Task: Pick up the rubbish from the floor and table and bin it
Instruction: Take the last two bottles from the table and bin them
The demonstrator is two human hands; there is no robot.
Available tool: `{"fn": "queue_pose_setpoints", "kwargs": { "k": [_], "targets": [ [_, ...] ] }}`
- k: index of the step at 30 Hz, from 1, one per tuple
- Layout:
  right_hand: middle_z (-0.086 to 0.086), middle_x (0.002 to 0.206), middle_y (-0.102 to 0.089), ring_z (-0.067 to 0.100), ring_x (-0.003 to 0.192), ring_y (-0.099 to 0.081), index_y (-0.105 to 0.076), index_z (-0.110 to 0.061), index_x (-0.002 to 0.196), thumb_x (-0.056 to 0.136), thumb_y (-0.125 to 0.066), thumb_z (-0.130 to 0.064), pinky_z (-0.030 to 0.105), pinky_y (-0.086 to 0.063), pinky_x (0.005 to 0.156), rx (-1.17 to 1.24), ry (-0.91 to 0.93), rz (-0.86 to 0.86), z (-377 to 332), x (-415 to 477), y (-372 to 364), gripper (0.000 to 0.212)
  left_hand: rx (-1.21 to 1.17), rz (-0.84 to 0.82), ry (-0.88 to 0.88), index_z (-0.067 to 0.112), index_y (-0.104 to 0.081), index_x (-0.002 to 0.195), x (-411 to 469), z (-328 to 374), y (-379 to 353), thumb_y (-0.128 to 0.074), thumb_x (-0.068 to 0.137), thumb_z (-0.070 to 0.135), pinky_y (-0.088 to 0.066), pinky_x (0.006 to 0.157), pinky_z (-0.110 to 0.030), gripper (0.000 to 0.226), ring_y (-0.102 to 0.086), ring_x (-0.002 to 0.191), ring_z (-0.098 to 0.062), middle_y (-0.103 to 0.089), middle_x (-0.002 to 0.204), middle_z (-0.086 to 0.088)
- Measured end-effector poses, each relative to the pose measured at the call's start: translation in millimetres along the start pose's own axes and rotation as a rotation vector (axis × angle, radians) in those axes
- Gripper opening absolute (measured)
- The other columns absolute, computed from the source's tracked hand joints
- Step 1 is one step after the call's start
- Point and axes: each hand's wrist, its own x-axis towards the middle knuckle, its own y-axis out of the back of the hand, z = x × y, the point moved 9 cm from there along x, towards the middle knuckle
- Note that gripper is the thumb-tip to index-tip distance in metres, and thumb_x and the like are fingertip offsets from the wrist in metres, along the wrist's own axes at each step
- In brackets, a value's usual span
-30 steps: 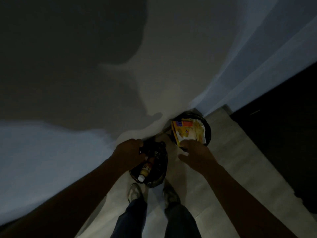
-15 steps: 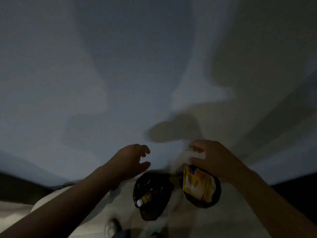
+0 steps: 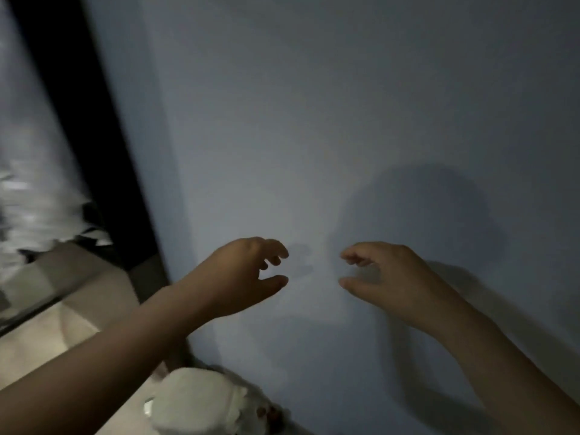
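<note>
Bottom centre: pale lump (image 3: pixel 194 403), blurred, cannot tell what. Floor (image 3: pixel 62 309) lower left. Mid-frame: left hand (image 3: pixel 241 277) and right hand (image 3: pixel 392 277) side by side, apart, fingers loosely curled, both holding nothing, probably free for the next pickup. Behind: bare wall (image 3: pixel 345 120), dark strip (image 3: pixel 78 120) upper left. No rubbish or bin in view; camera looks too high.

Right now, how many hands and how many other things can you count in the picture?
Hands: 2, left hand and right hand, both empty
White lump: 1, at the bottom edge, too blurred to name
Total: 3
</note>
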Motion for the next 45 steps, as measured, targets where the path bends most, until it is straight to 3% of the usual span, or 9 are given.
{"fn": "queue_pose_setpoints", "kwargs": {
  "k": [6, 12, 16, 20, 24, 30, 35, 45],
  "targets": [
    [-0.022, 0.101, -0.062, -0.004, 0.096, -0.057, -0.064, -0.035, 0.111, 0.075, -0.068, -0.048, 0.025, -0.050, 0.087, 0.081, 0.310, 0.052, -183, 65, -33, 0.039, 0.087, 0.263, 0.210, 0.029, -0.058, 0.121, -109, -106, 133, -0.066, 0.083, 0.039, -0.053, 0.086, -0.028, 0.040, -0.061, 0.096, -0.003, -0.063, 0.113, 0.013],
    [-0.023, 0.107, -0.062, -0.008, 0.099, -0.055, -0.063, -0.035, 0.114, 0.078, -0.066, -0.045, 0.008, -0.044, 0.082, 0.191, 0.580, 0.105, -391, 81, -70, 0.038, 0.199, 0.493, 0.376, 0.031, -0.060, 0.116, -259, -195, 265, -0.069, 0.080, 0.037, -0.053, 0.085, -0.028, 0.037, -0.062, 0.094, -0.002, -0.064, 0.109, 0.013],
    [-0.019, 0.104, -0.065, -0.005, 0.097, -0.058, -0.066, -0.031, 0.110, 0.076, -0.069, -0.043, 0.014, -0.047, 0.085, 0.290, 0.696, 0.124, -512, 75, -102, 0.036, 0.268, 0.611, 0.464, 0.030, -0.061, 0.114, -359, -242, 328, -0.070, 0.079, 0.037, -0.053, 0.086, -0.028, 0.037, -0.062, 0.095, -0.001, -0.064, 0.108, 0.014],
    [-0.016, 0.100, -0.067, -0.004, 0.093, -0.060, -0.068, -0.028, 0.107, 0.076, -0.073, -0.036, 0.012, -0.046, 0.081, 0.334, 0.773, 0.083, -604, 70, -147, 0.032, 0.321, 0.646, 0.572, 0.031, -0.059, 0.118, -442, -287, 356, -0.068, 0.080, 0.040, -0.052, 0.088, -0.023, 0.041, -0.060, 0.098, -0.001, -0.062, 0.113, 0.013],
    [-0.013, 0.101, -0.069, 0.001, 0.092, -0.062, -0.069, -0.025, 0.107, 0.077, -0.075, -0.032, 0.022, -0.050, 0.084, 0.291, 0.849, 0.036, -675, 71, -190, 0.032, 0.300, 0.693, 0.645, 0.032, -0.057, 0.120, -501, -332, 375, -0.067, 0.082, 0.036, -0.052, 0.089, -0.025, 0.040, -0.058, 0.100, 0.000, -0.060, 0.114, 0.014],
    [-0.014, 0.102, -0.068, 0.001, 0.094, -0.060, -0.068, -0.028, 0.109, 0.078, -0.072, -0.034, 0.026, -0.051, 0.085, 0.282, 0.918, 0.009, -748, 94, -246, 0.031, 0.320, 0.722, 0.724, 0.030, -0.055, 0.123, -546, -404, 389, -0.066, 0.083, 0.039, -0.051, 0.092, -0.026, 0.043, -0.057, 0.103, -0.001, -0.059, 0.117, 0.013],
    [-0.021, 0.098, -0.064, -0.005, 0.090, -0.058, -0.067, -0.029, 0.110, 0.079, -0.069, -0.038, 0.015, -0.046, 0.082, 0.297, 0.982, -0.016, -799, 136, -299, 0.032, 0.348, 0.748, 0.768, 0.027, -0.056, 0.123, -560, -480, 411, -0.066, 0.083, 0.039, -0.050, 0.092, -0.025, 0.044, -0.057, 0.102, -0.001, -0.060, 0.117, 0.011],
    [-0.025, 0.094, -0.060, -0.006, 0.090, -0.057, -0.066, -0.032, 0.107, 0.080, -0.068, -0.037, 0.017, -0.046, 0.081, 0.328, 1.001, -0.039, -891, 257, -388, 0.027, 0.347, 0.740, 0.858, 0.031, -0.054, 0.125, -556, -644, 456, -0.063, 0.084, 0.042, -0.050, 0.092, -0.024, 0.044, -0.054, 0.103, 0.002, -0.058, 0.116, 0.016]
  ]
}}
